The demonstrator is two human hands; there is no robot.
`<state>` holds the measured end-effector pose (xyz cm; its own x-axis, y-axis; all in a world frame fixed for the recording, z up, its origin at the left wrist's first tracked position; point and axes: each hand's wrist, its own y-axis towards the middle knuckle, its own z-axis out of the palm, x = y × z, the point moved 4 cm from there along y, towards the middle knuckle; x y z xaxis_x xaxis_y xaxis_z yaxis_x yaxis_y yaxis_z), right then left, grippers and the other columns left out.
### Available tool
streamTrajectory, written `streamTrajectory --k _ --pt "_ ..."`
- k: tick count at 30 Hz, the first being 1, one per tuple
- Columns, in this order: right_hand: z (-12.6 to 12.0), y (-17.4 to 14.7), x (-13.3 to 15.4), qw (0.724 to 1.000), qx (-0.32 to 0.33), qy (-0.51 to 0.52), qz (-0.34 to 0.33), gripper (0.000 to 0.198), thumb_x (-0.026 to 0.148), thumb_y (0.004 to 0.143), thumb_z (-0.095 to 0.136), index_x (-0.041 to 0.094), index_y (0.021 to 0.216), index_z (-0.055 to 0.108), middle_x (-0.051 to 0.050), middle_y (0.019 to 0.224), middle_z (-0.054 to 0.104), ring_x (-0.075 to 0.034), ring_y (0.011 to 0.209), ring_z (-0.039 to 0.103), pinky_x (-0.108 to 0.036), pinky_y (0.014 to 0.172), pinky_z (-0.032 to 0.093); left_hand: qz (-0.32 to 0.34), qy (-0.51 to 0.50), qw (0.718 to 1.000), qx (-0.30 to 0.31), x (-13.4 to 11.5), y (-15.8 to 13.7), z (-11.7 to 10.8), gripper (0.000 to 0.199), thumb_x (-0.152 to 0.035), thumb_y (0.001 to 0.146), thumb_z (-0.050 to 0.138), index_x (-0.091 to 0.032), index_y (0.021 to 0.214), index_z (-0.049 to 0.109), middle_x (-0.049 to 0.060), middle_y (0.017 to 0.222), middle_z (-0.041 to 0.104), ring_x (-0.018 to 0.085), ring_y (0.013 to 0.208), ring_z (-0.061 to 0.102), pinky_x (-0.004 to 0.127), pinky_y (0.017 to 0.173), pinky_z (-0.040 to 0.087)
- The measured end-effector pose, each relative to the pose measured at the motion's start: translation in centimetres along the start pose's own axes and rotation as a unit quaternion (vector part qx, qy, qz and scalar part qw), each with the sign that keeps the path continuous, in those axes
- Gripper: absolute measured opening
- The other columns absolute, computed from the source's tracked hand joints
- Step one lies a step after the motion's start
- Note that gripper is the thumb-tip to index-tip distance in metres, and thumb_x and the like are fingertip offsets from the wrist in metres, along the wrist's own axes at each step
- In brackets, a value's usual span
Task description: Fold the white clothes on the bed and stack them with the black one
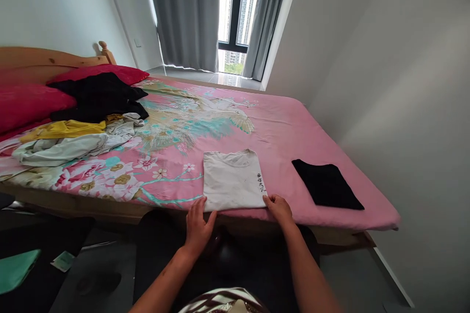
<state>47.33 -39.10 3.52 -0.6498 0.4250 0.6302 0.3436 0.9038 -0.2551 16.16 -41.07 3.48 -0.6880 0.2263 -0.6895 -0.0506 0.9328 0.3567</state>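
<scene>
A white T-shirt (231, 180), folded into a neat rectangle, lies at the near edge of the bed with its collar at the far side. Dark lettering runs down its right side. My left hand (199, 225) rests at the shirt's near left corner, fingers stretched out and thumb apart. At the near right corner, my right hand (279, 208) pinches the hem between thumb and fingers. To the right lies a folded black garment (328, 184), apart from both hands.
The bed (282, 127) has a pink floral sheet. On its left are a loose black garment (99, 95), a yellow garment (69, 129), a pale garment (62, 150) and red pillows (29, 102). A wall (396, 107) stands at right; grey curtains (187, 14) flank the window.
</scene>
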Motion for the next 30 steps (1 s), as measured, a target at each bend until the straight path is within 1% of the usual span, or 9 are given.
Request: streamTrajectory --k 4,9,13,15,17,22,24,27,30 --pt "0.3 1.0 -0.3 0.996 0.044 0.073 0.024 0.035 0.054 0.075 0.055 0.018 0.074 0.058 -0.001 0.064 0.058 -0.012 0.057 0.051 -0.023 0.051 0.032 -0.119 -0.179 0.977 0.008 0.2 -1.1 -0.3 0.035 -0.049 0.073 0.06 -0.019 0.091 0.063 0.007 0.1 0.06 0.025 0.1 0.056 0.041 0.094 0.042" --pt "1.0 1.1 -0.1 0.971 0.111 0.205 0.047 0.031 0.046 0.072 0.06 0.018 0.077 0.051 0.005 0.053 0.046 -0.006 0.039 0.036 -0.02 0.038 0.023 -0.324 -0.284 0.899 -0.08 1.3 -1.1 -0.5 0.052 -0.058 0.062 0.066 -0.016 0.091 0.055 0.004 0.088 0.06 0.019 0.081 0.057 0.033 0.076 0.046" --pt "1.4 0.1 0.1 0.942 0.141 0.301 0.043 0.032 0.044 0.071 0.06 0.017 0.083 0.048 0.006 0.055 0.046 -0.004 0.037 0.033 -0.018 0.035 0.02 -0.421 -0.366 0.822 0.114 0.4 -2.8 1.3 0.06 -0.066 0.059 0.065 -0.014 0.088 0.058 0.004 0.076 0.062 0.015 0.062 0.057 0.025 0.053 0.041" --pt "1.5 -0.3 0.2 0.93 0.153 0.332 0.04 0.032 0.043 0.07 0.061 0.017 0.085 0.047 0.007 0.054 0.044 -0.004 0.036 0.033 -0.017 0.034 0.02 -0.439 -0.4 0.783 0.186 -0.3 -2.9 1.9 0.063 -0.069 0.06 0.063 -0.013 0.091 0.059 0.005 0.074 0.064 0.013 0.055 0.057 0.023 0.048 0.039" --pt "1.5 -0.5 0.2 0.921 0.16 0.352 0.038 0.032 0.042 0.07 0.061 0.018 0.084 0.047 0.008 0.053 0.043 -0.003 0.036 0.032 -0.017 0.034 0.021 -0.455 -0.412 0.765 0.197 -0.5 -2.0 1.9 0.062 -0.069 0.064 0.06 -0.013 0.09 0.06 0.006 0.072 0.065 0.013 0.052 0.059 0.023 0.046 0.039" --pt "1.9 -1.5 0.2 0.914 0.177 0.364 0.033 0.033 0.042 0.067 0.064 0.017 0.082 0.047 0.006 0.054 0.048 -0.004 0.036 0.036 -0.016 0.033 0.023 -0.425 -0.386 0.815 0.081 1.4 0.5 0.4 0.044 -0.053 0.064 0.067 -0.013 0.079 0.06 0.003 0.058 0.064 0.013 0.047 0.057 0.022 0.043 0.039" --pt "2.5 -2.7 0.2 0.911 0.199 0.359 0.028 0.035 0.041 0.066 0.065 0.016 0.084 0.05 0.004 0.056 0.052 -0.004 0.037 0.038 -0.016 0.033 0.023 -0.408 -0.406 0.818 0.021 2.3 0.3 -0.4 0.04 -0.049 0.064 0.069 -0.013 0.08 0.06 0.0 0.056 0.062 0.012 0.048 0.056 0.022 0.044 0.04" --pt "3.6 -4.8 0.2 0.903 0.219 0.37 0.023 0.039 0.043 0.068 0.065 0.015 0.092 0.052 0.003 0.058 0.056 -0.004 0.037 0.04 -0.015 0.033 0.025 -0.447 -0.474 0.759 -0.018 2.9 -1.5 -0.5 0.038 -0.05 0.068 0.066 -0.015 0.082 0.058 -0.001 0.06 0.061 0.013 0.053 0.06 0.023 0.047 0.045" --pt "4.4 -6.6 0.5 0.887 0.225 0.403 0.032 0.044 0.045 0.07 0.063 0.015 0.1 0.052 0.003 0.057 0.056 -0.004 0.037 0.04 -0.015 0.034 0.026 -0.483 -0.537 0.684 0.104 1.2 -3.3 1.0 0.042 -0.054 0.073 0.063 -0.015 0.088 0.059 0.006 0.079 0.066 0.017 0.067 0.065 0.028 0.055 0.051"
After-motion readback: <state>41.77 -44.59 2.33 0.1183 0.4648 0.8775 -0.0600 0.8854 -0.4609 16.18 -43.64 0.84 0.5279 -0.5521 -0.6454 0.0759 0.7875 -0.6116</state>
